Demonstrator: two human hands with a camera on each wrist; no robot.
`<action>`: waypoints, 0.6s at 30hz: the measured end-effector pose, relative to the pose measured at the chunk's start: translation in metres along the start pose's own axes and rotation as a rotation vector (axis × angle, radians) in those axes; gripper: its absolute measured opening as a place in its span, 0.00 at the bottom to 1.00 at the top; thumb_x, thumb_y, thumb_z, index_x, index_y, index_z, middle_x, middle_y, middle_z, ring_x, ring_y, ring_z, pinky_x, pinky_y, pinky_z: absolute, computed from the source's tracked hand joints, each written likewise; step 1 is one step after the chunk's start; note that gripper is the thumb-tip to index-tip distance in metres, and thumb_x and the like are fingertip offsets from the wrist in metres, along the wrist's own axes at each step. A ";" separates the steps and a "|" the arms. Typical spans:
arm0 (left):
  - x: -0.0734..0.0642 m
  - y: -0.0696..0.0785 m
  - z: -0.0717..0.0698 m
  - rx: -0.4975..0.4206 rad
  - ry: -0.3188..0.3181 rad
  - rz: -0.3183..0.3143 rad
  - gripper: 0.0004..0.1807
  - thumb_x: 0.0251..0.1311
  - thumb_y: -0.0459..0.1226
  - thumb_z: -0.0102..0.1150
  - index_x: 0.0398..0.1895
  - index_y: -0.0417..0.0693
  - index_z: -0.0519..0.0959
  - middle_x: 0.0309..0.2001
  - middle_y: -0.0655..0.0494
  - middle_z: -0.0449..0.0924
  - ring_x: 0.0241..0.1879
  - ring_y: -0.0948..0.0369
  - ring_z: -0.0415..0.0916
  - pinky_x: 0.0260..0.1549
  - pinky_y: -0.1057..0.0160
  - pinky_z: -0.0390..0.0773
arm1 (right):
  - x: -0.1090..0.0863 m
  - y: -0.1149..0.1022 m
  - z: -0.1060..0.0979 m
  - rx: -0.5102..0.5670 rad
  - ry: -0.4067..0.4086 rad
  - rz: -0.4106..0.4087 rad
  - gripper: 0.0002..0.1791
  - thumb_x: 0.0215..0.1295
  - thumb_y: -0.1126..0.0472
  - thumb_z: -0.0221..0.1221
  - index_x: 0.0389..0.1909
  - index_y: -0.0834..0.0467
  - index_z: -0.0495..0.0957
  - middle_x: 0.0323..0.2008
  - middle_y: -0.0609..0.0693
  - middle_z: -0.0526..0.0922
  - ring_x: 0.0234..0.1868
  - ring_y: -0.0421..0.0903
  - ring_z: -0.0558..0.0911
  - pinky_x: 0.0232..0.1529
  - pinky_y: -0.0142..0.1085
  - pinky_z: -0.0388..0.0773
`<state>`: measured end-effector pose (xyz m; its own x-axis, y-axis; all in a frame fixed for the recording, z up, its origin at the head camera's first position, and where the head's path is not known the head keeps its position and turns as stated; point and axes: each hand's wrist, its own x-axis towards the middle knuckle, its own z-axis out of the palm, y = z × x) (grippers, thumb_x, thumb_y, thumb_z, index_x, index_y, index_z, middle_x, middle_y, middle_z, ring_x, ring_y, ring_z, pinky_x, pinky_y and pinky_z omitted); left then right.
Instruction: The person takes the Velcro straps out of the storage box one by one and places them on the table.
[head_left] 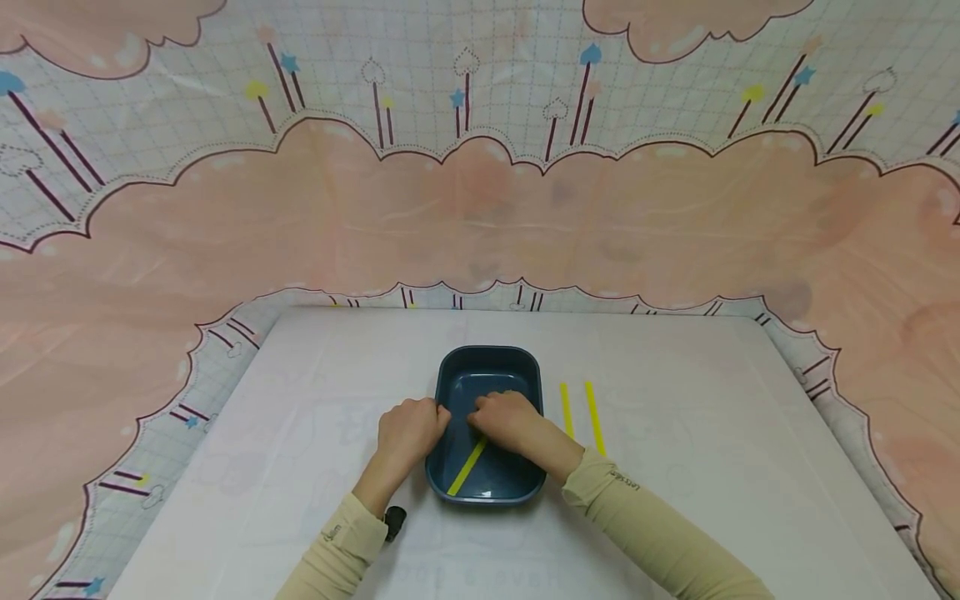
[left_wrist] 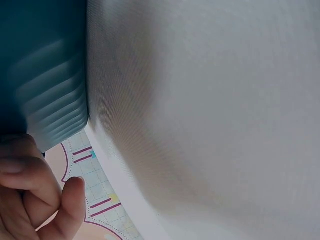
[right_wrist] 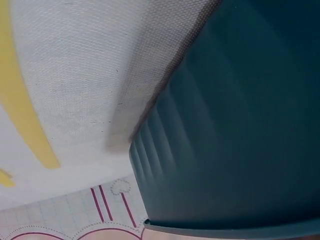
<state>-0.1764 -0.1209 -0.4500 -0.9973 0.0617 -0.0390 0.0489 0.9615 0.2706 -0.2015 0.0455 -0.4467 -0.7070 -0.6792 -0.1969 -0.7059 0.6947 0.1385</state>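
A dark blue rectangular tray (head_left: 487, 358) with a rounded rim and ribbed outer walls (right_wrist: 165, 145) sits in the middle of the white table. My left hand (head_left: 408, 429) grips its left rim; in the left wrist view the left hand's curled fingers (left_wrist: 30, 190) are at the ribbed wall (left_wrist: 55, 105). Over the tray's inside, my right hand (head_left: 510, 419) has its fingers curled down at the upper end of a yellow strip (head_left: 467, 468). That strip slants to the tray's near left corner. The right fingertips are hidden, and the right wrist view does not show them.
Right of the tray, two yellow strips (head_left: 594, 417) lie on the white table (head_left: 712, 392), partly behind the right forearm. A small black object (head_left: 395, 522) shows beside the left cuff. A patterned pink cloth (head_left: 480, 225) hangs behind the table and surrounds its sides.
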 end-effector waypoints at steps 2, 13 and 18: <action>0.000 0.000 0.000 -0.001 0.000 0.001 0.20 0.63 0.41 0.48 0.12 0.48 0.70 0.14 0.55 0.67 0.15 0.57 0.66 0.16 0.61 0.63 | 0.000 0.000 0.000 -0.015 -0.003 -0.006 0.13 0.67 0.58 0.61 0.51 0.45 0.83 0.43 0.45 0.84 0.40 0.42 0.80 0.42 0.37 0.79; 0.001 -0.002 0.001 -0.002 0.018 0.011 0.19 0.63 0.41 0.48 0.12 0.48 0.70 0.14 0.54 0.67 0.15 0.57 0.67 0.16 0.59 0.64 | -0.006 0.001 -0.006 -0.095 0.001 -0.029 0.15 0.66 0.57 0.61 0.53 0.43 0.82 0.45 0.45 0.83 0.43 0.43 0.80 0.45 0.38 0.78; 0.002 -0.001 0.001 -0.003 0.019 0.008 0.20 0.63 0.41 0.48 0.12 0.49 0.70 0.14 0.55 0.66 0.15 0.57 0.66 0.16 0.60 0.64 | -0.014 0.006 -0.019 -0.103 0.026 -0.008 0.16 0.64 0.58 0.63 0.53 0.44 0.81 0.46 0.46 0.83 0.44 0.44 0.80 0.48 0.41 0.78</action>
<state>-0.1783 -0.1219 -0.4511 -0.9978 0.0639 -0.0189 0.0563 0.9602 0.2734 -0.1964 0.0545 -0.4244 -0.7014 -0.6915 -0.1728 -0.7111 0.6621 0.2365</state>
